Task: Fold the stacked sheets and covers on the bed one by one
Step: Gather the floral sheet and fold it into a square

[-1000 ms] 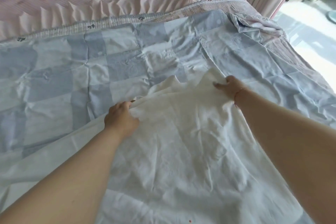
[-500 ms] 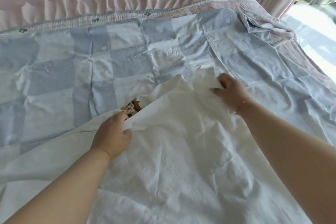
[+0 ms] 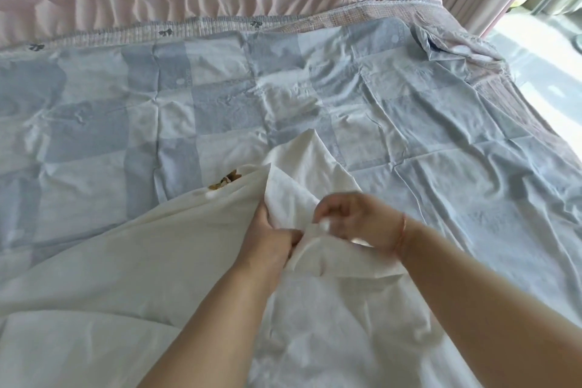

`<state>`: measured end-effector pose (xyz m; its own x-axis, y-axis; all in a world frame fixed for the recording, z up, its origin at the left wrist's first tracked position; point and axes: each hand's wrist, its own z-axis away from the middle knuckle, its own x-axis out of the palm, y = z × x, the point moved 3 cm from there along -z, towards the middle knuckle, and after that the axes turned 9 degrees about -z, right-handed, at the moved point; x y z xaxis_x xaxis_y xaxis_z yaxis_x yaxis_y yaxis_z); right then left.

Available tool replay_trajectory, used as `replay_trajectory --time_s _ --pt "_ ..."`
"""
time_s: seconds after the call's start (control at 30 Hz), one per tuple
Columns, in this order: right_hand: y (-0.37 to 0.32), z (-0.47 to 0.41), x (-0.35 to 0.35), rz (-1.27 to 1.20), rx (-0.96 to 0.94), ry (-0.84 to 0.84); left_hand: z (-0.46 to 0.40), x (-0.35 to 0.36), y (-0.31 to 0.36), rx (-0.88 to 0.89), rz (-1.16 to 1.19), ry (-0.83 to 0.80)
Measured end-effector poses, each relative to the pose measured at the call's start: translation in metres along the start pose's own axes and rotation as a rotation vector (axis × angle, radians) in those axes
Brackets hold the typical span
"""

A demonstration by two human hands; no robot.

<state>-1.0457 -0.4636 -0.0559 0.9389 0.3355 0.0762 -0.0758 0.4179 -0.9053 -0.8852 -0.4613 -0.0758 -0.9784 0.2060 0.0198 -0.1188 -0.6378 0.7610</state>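
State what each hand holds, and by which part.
Both the left hand and right hand grip the white sheet at its bunched far edge, close together.

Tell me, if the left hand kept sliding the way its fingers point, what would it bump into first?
Probably the raised fold of the cream cotton sheet it grips; the left hand points up the bed, with the blue-and-white checked cover beyond. Depth is hard to judge.
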Motion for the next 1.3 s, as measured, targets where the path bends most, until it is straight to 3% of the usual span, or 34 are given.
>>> replay_trajectory --time_s 0.07,0.1,0.13,0.17,0.27,0.33,0.4,0.47,0.53,0.63,0.7,0.8,0.87,1.0,1.1,1.17,1.3 --pt "-0.001 -0.015 -0.051 -0.208 -0.023 0.486 0.006 -0.005 -0.006 0.091 -0.037 0.029" --pt "0.004 -0.023 -0.076 -0.191 0.048 0.691 0.009 -0.008 -0.007 0.122 -0.066 0.038" --pt "0.009 -0.031 -0.091 -0.151 0.168 0.789 0.013 -0.011 -0.005 0.154 -0.108 0.053" --pt "0.017 -0.036 -0.094 -0.145 0.310 0.781 0.017 -0.014 -0.002 0.195 -0.142 0.065" --pt "0.028 -0.051 -0.076 -0.165 0.566 0.524 0.029 -0.014 0.011 0.365 -0.116 0.039" --pt "0.016 -0.054 -0.069 -0.104 0.524 0.482 0.037 -0.012 0.022 0.404 -0.056 0.030" --pt "0.002 -0.055 -0.078 -0.096 0.368 0.561 0.040 -0.013 0.029 0.375 0.009 0.030" --pt "-0.006 -0.047 -0.091 -0.271 0.294 0.577 0.044 -0.015 0.040 0.311 0.071 0.029" --pt "-0.004 -0.034 -0.093 -0.410 0.363 0.490 0.045 -0.015 0.049 0.264 0.133 0.042" --pt "-0.004 -0.023 -0.084 -0.371 0.460 0.366 0.046 -0.011 0.058 0.243 0.172 0.044" --pt "-0.006 -0.026 -0.087 -0.270 0.377 0.471 0.045 -0.008 0.059 0.230 0.159 0.061" --pt "-0.018 -0.033 -0.113 0.193 0.087 0.845 0.049 -0.010 0.063 0.232 0.160 0.110" --pt "-0.025 -0.030 -0.125 0.351 0.046 0.994 0.051 -0.013 0.070 0.252 0.171 0.149" --pt "-0.033 -0.028 -0.153 0.344 0.065 0.967 0.033 -0.002 0.099 0.261 0.204 0.197" --pt "-0.040 -0.010 -0.154 -0.055 -0.003 0.853 0.011 0.016 0.127 0.254 0.457 0.024" --pt "-0.020 0.007 -0.150 -0.249 0.152 0.750 -0.008 0.008 0.126 0.310 0.274 0.083" --pt "0.038 0.036 -0.133 -0.178 0.441 0.590 -0.022 -0.065 0.060 0.293 -0.620 0.490"
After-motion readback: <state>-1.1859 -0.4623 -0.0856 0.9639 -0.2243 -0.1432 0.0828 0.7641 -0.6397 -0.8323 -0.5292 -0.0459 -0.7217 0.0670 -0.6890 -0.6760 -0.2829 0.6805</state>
